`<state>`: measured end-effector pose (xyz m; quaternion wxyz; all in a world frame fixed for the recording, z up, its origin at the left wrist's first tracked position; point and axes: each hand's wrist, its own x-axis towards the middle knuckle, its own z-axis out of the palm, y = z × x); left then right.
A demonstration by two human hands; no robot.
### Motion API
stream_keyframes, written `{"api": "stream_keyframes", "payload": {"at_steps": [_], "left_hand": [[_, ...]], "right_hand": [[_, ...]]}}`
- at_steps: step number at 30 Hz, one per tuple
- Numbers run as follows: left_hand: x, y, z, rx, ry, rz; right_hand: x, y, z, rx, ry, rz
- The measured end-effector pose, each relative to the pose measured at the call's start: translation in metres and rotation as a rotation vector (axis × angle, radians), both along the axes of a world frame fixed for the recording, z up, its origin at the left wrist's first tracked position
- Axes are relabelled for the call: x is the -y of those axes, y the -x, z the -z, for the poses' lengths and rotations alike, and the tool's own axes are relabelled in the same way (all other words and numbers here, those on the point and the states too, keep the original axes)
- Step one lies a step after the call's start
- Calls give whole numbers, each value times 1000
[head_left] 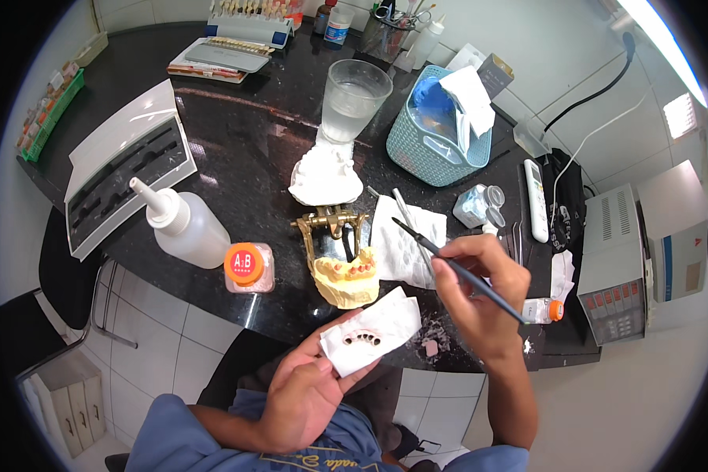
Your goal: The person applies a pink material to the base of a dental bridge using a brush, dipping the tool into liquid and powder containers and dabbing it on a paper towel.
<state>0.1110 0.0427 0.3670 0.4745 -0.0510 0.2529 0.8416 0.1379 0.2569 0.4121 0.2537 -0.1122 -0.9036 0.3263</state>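
On my left palm lies a folded white tissue [399,316], gripped at its edge by the thumb of my left hand [303,397]. A small curved dental bridge [362,340] rests on the tissue, its dark hollows facing up. My right hand [488,295] pinches a slim dark brush [480,283], tip pointing up and left, away from the bridge. Beyond the tissue stands a brass articulator [335,223] bearing a yellow plaster model [346,285] with reddish stumps. Behind it sits a white plaster model [325,175]. Under the brush tip, a stained white cloth [393,250] lies on the bench with a metal instrument across it.
An orange-capped jar [249,269] and white squeeze bottle [187,228] stand left. Behind are a glass of water [354,98] and blue basket [440,153]. Small glass jars [472,208], a white remote [536,200] and an oven-like unit [612,263] are right. Pinkish powder [440,342] litters the front edge.
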Motion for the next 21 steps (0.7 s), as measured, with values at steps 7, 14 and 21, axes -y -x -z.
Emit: {"api": "stream_keyframes", "payload": {"at_steps": [7,14,21], "left_hand": [[0,-1,2,-31,10,-38],[-1,-3,1,-28,-15,-20],[-5,-3,-1,-53,74,-21]], "right_hand": [[-5,-9,17,84,-134,-95],[-6,-7,23,-27,-125,-99],[-8,-40,23,-134,29,-71]]}}
